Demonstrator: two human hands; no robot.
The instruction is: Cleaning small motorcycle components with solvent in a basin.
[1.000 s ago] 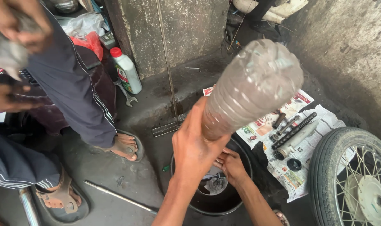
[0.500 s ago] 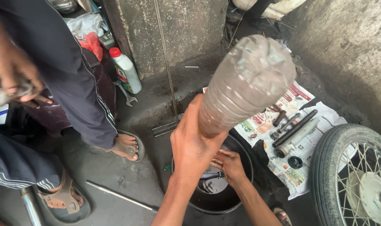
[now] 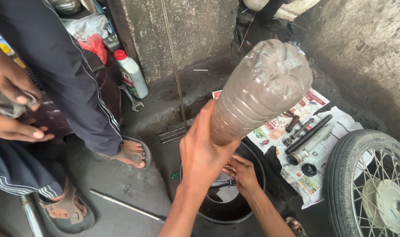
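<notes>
My left hand [image 3: 203, 154] grips a grimy, clear plastic bottle [image 3: 262, 90] near its neck. The bottle is turned upside down, with its base toward the camera and its neck hidden behind my hand. Below it stands a round black basin [image 3: 228, 218] holding dark liquid. My right hand [image 3: 242, 174] reaches into the basin under the bottle, fingers closed on a small dark metal part [image 3: 226, 183].
A spoked wheel [image 3: 373, 184] lies at the right. Newspaper [image 3: 305, 175] carries a spring rod [image 3: 309, 134] and small parts. A white bottle with a red cap [image 3: 132, 74] and a wrench [image 3: 132, 100] lie by the concrete pillar. Another person's legs, sandalled feet and hands with a rag [image 3: 9, 94] fill the left.
The other person's hands with the rag have dropped from the top left corner to mid left. My bottle and both hands have stayed almost still over the basin.
</notes>
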